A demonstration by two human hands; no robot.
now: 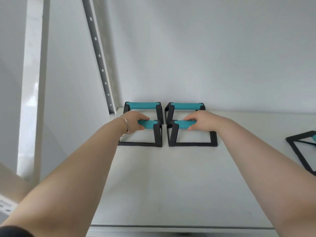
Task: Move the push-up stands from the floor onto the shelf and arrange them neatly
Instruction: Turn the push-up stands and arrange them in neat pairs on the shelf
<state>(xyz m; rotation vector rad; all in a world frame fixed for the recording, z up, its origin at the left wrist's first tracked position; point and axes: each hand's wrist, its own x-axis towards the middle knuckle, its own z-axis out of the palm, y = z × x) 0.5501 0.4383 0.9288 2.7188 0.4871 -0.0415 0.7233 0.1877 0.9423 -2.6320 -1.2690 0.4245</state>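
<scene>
Several push-up stands with black frames and teal grips sit on the white shelf point(171, 177). Two stand at the back against the wall: the back left stand point(142, 105) and the back right stand point(185, 106). In front of them, my left hand point(135, 121) is closed around the teal grip of the front left stand point(148, 124). The grip of the front right stand point(185, 124) is held by my right hand point(202, 121). Both front stands rest with their bases on the shelf, side by side, with a narrow gap between them.
Another push-up stand point(301, 151) lies at the shelf's right edge, partly cut off. A perforated metal upright point(100, 62) rises at the shelf's back left corner. A cardboard box point(10, 194) shows at the lower left. The shelf's front edge point(171, 227) runs below.
</scene>
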